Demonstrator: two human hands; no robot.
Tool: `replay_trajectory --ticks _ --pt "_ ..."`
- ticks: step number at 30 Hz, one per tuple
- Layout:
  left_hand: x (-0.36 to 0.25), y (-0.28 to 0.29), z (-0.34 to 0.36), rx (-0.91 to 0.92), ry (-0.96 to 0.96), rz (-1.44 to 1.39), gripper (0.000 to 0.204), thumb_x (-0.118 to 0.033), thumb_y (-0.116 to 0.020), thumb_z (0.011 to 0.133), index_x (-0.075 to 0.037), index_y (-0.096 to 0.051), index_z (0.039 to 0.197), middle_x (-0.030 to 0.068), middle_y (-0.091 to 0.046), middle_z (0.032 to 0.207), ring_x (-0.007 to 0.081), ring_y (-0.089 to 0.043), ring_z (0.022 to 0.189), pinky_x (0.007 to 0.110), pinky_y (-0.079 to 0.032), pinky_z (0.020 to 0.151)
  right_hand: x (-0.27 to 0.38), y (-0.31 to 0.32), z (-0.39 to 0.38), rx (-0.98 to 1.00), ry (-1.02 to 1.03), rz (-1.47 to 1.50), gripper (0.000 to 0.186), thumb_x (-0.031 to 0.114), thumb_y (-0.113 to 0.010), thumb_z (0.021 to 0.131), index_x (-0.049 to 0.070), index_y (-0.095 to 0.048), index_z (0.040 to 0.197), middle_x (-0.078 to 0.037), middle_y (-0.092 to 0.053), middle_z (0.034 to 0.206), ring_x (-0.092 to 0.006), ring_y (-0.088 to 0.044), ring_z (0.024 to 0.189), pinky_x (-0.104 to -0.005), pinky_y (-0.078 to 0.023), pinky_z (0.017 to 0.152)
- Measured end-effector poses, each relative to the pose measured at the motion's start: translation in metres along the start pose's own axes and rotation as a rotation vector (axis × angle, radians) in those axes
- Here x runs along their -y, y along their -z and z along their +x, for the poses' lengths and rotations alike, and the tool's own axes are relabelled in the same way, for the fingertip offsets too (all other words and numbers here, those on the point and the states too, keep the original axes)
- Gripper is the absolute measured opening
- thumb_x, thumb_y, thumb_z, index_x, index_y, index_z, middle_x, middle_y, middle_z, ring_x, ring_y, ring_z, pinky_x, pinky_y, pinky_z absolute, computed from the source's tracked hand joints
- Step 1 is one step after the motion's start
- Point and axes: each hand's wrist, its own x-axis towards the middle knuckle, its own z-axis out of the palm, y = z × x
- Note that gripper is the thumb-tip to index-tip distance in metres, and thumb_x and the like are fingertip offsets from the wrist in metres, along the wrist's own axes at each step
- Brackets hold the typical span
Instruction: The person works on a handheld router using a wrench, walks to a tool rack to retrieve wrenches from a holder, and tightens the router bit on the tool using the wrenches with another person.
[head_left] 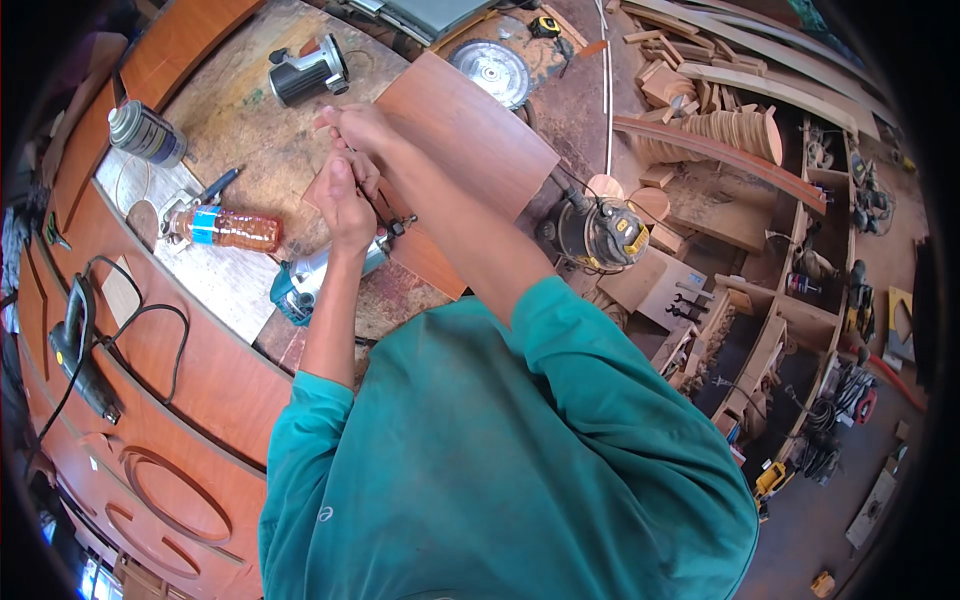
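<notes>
Left hand point(348, 205) and right hand point(362, 130) meet above the counter point(225, 85), your right hand the farther from you. Ahead and slightly left of them, on the counter: motor housing point(305, 78). To their right: sheet point(480, 130), adjoining your right forearm. Beyond the sheet: saw blade point(490, 72); tape measure point(545, 27) past the blade, to its right. Left of your left hand: bottle point(240, 230); farther left and ahead, can point(148, 137). Beside and partly behind your left forearm: power tool point(292, 290). Far left: heat gun point(78, 350) on a long board point(220, 370). Right of your right forearm: router point(600, 235). Beyond the router, to its right: row of discs point(735, 135). Far right: compartmented shelf point(812, 320).
</notes>
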Motion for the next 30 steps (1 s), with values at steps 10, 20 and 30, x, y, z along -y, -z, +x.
replay_trajectory --ticks 10,20,30 --pt "-0.004 -0.009 0.001 -0.002 -0.008 0.095 0.039 -0.033 -0.033 0.102 -0.006 -0.037 0.074 0.0025 -0.037 0.060 0.0101 -0.033 0.053 0.024 -0.028 0.048 -0.014 0.005 0.003 -0.146 0.076 -0.040 0.028 0.028 -0.057 0.093 0.004 -0.069 0.088 -0.005 -0.058 0.066 -0.0130 -0.054 0.056 -0.0300 -0.044 0.050" --pt "-0.010 -0.019 -0.001 -0.056 0.020 0.200 0.037 -0.024 -0.033 0.103 -0.007 -0.039 0.071 -0.0035 -0.038 0.059 0.0051 -0.032 0.053 0.023 -0.027 0.048 0.010 0.053 -0.005 0.158 -0.082 -0.507 0.037 0.036 -0.063 0.087 0.001 -0.066 0.098 -0.010 -0.063 0.071 -0.0219 -0.061 0.068 -0.0342 -0.051 0.065" --pt "-0.009 -0.015 -0.013 -0.018 -0.104 0.491 0.041 -0.026 -0.037 0.102 -0.002 -0.048 0.071 0.0000 -0.047 0.060 0.0076 -0.043 0.057 0.026 -0.037 0.052 0.021 0.063 -0.026 0.320 -0.044 -0.720 0.044 0.040 -0.069 0.083 -0.003 -0.065 0.083 -0.009 -0.061 0.075 -0.0147 -0.059 0.069 -0.0281 -0.047 0.054"
